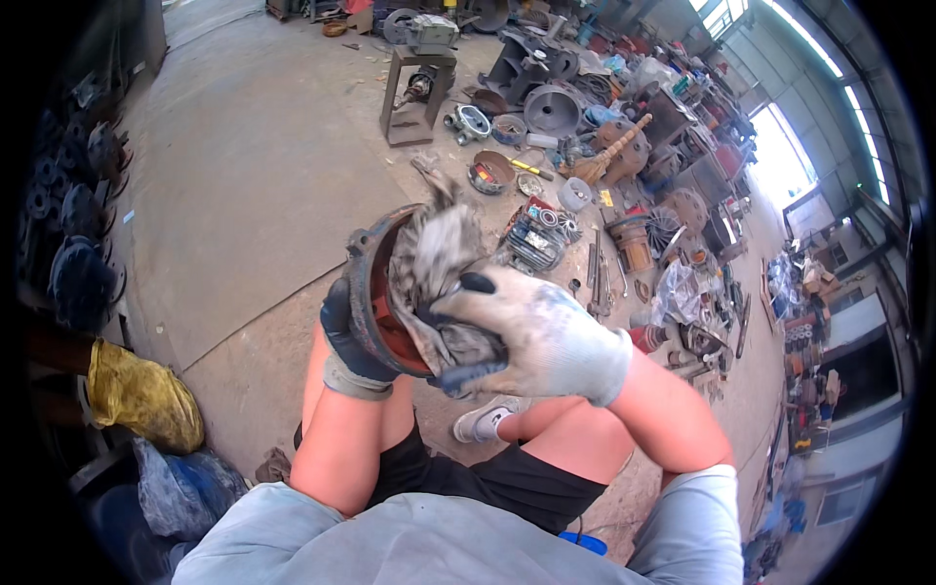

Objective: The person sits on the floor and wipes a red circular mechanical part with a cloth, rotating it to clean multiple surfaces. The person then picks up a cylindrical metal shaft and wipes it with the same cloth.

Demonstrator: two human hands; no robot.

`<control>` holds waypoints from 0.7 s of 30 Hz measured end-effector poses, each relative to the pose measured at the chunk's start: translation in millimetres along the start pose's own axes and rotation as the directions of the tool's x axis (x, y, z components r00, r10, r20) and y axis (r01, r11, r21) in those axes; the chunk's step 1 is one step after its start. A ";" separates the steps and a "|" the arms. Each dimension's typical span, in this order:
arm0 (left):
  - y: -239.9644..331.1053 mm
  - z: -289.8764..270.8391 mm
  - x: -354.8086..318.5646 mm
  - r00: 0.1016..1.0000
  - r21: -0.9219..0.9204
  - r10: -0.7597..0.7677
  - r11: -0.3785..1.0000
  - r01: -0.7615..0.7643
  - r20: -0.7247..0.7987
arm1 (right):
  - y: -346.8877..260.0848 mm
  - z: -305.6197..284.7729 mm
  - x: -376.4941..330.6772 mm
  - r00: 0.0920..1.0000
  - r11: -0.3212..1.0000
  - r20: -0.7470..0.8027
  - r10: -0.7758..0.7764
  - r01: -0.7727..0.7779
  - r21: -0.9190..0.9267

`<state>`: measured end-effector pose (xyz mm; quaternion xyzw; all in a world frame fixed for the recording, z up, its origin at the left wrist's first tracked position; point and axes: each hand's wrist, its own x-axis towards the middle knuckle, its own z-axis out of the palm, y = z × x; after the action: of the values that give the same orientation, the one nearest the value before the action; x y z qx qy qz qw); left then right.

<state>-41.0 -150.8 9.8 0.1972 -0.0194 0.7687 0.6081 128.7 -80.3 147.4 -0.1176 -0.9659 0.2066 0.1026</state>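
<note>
A round cast-metal housing [363, 278] with a reddish inside is held up above my lap, its opening turned to the right. My left hand [349, 343], in a glove with a dark coating, is wrapped round its lower left side. A crumpled, dirty grey rag [439, 244] fills much of the opening and is partly smeared by motion. My right hand [546, 327], in a whitish glove with dark fingertips, grips the rag with thumb and fingers at the housing's right edge. The rag hides most of the inside.
Ahead stand a metal frame [417, 97], a rusty round pan [490, 172], a finned motor part [534, 239] and a straw broom [609, 151]. Tools and machine parts crowd the floor to the right. Dark flanged parts [83, 249] and a yellow bag [146, 395] lie left.
</note>
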 end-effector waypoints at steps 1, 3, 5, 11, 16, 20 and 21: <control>-1.6 -1.6 0.7 0.993 -0.007 -0.018 1.000 0.019 0.113 | 9.5 2.9 3.5 0.996 0.997 0.058 -0.066 0.068 -0.026; -6.3 -12.1 0.8 0.998 0.138 0.040 0.989 -0.045 0.039 | 18.5 -2.4 11.9 0.967 0.988 0.244 -0.071 0.103 -0.118; -8.7 -9.9 1.6 0.996 0.141 0.018 0.990 -0.006 -0.083 | 27.0 -12.0 17.3 0.881 0.966 0.468 0.066 0.061 -0.250; -14.2 -4.8 5.9 0.997 0.129 -0.004 0.992 0.014 -0.075 | 13.7 -1.6 28.0 0.938 0.815 0.327 -0.117 0.279 -0.509; -13.4 0.7 10.6 0.997 0.170 0.032 0.985 -0.021 -0.067 | -5.5 4.0 22.7 0.937 0.757 0.341 -0.077 0.277 -0.592; -10.1 -9.1 -0.9 0.993 0.143 -0.038 0.988 0.053 -0.108 | -9.1 24.3 30.8 0.944 0.850 0.322 -0.072 0.227 -0.475; -9.2 -10.8 -3.2 0.990 0.147 -0.059 0.986 0.078 -0.126 | -6.0 28.8 31.8 0.951 0.886 0.306 -0.054 0.187 -0.425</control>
<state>-34.7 -148.4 -3.0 0.1967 0.0828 0.7570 0.6176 90.2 -87.9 129.0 -0.0464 -0.9973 -0.0140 -0.0549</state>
